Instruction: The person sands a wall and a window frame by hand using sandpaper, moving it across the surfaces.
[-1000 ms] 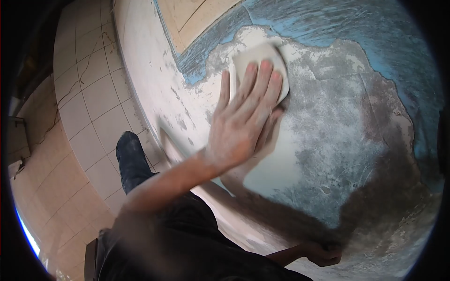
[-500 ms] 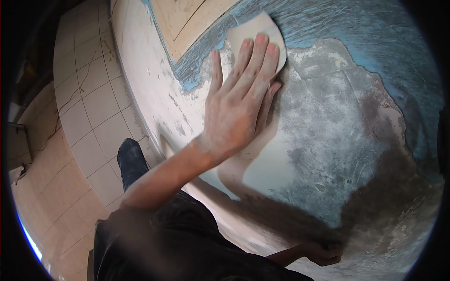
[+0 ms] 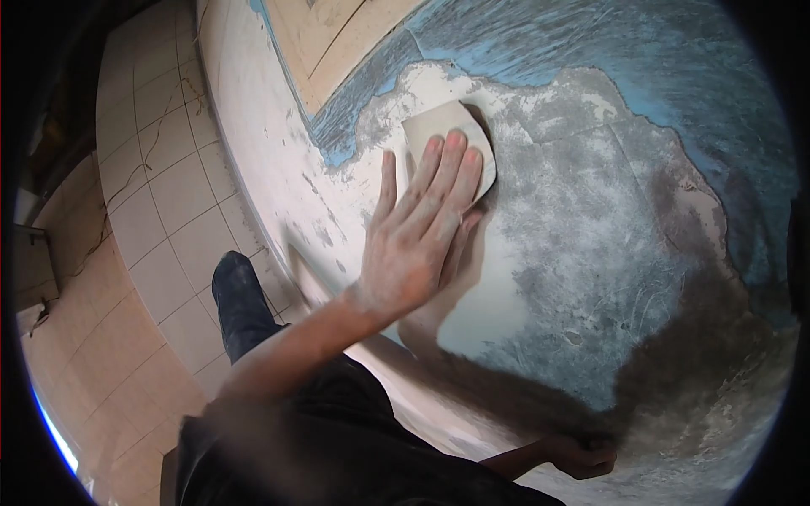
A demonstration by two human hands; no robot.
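**Scraped wall above a tiled floor**

Around the fingers (image 3: 440,181) we see a wall (image 3: 591,236) worn to patchy grey and white plaster. Beyond the fingertips blue paint (image 3: 591,51) remains, and up to their left is a beige panel (image 3: 337,34) with thin dark lines. Far left of the fingers lies a floor (image 3: 160,202) of pale square tiles, cracked in places, in warm light. A dark shadow (image 3: 675,371) covers the wall below and to their right.
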